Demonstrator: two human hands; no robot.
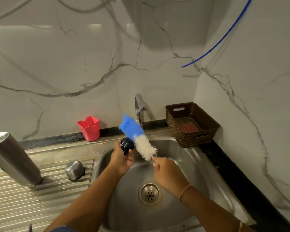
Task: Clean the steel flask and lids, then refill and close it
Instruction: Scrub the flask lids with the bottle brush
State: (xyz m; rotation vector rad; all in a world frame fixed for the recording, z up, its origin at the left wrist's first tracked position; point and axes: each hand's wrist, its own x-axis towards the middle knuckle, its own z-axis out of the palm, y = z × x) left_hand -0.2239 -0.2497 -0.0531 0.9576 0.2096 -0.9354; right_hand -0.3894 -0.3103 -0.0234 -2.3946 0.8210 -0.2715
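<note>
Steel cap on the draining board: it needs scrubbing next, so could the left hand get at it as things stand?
Probably not yet. The path to the steel cap looks open, but the left hand is full, gripping the dark inner lid over the sink.

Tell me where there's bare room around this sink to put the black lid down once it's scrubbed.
The ribbed drainboard is bare in front of the steel flask and steel cap. The strip between the red cup and tap is also free. The right corner is crowded by the brown basket. The left hand holds the black lid.
</note>
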